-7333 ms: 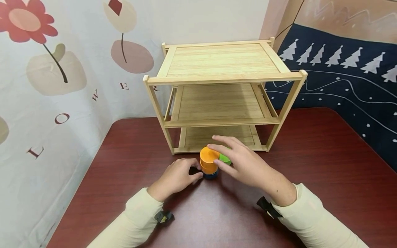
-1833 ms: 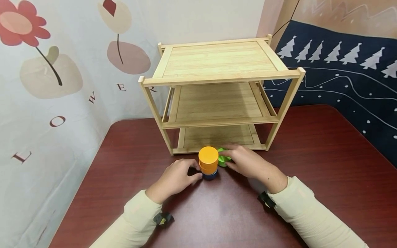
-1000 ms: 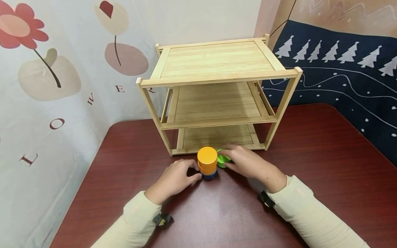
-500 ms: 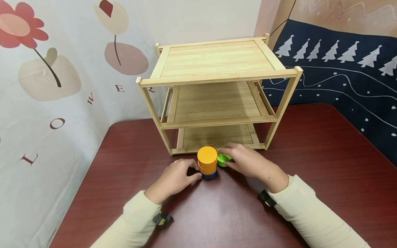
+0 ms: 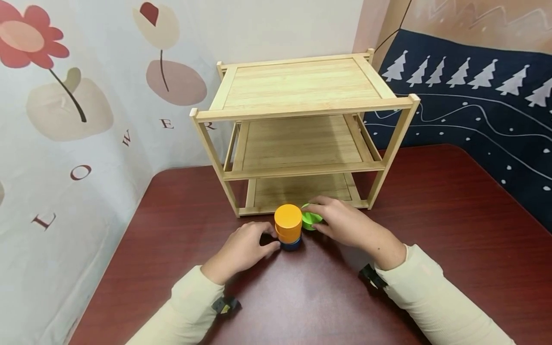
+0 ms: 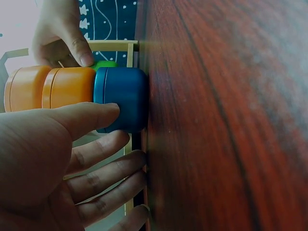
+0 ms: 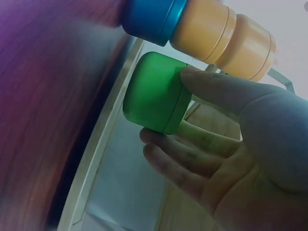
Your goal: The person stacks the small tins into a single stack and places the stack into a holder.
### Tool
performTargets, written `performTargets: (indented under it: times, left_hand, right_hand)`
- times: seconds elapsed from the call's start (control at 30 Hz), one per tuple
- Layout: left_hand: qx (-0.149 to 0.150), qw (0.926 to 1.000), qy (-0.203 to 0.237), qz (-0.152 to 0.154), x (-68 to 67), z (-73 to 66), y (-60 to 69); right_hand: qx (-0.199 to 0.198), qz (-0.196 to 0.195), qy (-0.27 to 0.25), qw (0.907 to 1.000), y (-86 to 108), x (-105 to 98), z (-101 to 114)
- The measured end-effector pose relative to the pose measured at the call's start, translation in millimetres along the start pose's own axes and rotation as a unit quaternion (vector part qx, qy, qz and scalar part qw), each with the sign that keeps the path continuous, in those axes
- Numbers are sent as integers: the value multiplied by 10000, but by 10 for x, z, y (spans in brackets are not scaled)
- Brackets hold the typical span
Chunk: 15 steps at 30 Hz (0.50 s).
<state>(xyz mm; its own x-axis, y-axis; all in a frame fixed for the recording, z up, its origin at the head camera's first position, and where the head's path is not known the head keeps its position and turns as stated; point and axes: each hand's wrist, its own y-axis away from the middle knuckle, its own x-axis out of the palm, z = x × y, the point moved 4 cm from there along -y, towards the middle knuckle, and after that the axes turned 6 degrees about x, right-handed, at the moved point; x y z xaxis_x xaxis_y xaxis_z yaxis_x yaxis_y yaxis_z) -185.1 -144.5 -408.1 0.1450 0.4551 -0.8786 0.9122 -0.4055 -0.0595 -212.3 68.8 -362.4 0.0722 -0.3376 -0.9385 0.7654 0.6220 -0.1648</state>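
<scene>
Three round lidded jars stand stacked upright on the table, a blue jar (image 6: 124, 98) at the bottom and two orange jars above it, the upper orange jar (image 5: 288, 215) with a flat top. My left hand (image 5: 243, 249) curls thumb and fingers about the blue jar at the base; in the left wrist view the thumb lies against its side. To the right of the stack, my right hand (image 5: 345, 223) pinches a green jar (image 7: 156, 91) between thumb and fingers. In the right wrist view this jar appears raised off the table. My fingers partly cover it in the head view.
A wooden three-tier shelf (image 5: 304, 167) stands right behind the jars, its lower front rail close to them. The red-brown table (image 5: 284, 306) extends in front and to both sides. Printed cloths (image 5: 470, 110) hang behind.
Earlier my right hand hovered at the top of the orange jars; it has moved down and right onto the green jar, which has lately shifted slightly away. My left hand stays at the blue jar.
</scene>
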Motion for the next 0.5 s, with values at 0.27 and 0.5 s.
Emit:
performTargets:
  times: [0.27,0.5]
  left_hand:
    - [41,10000,7,14,2,1,-1]
    - [69,10000,-21,62,-7,-10,0]
  right_hand:
    - [5,-74,-45,10000,9,-41,0]
    - [-8,-117,-67,9999,35,-96,28]
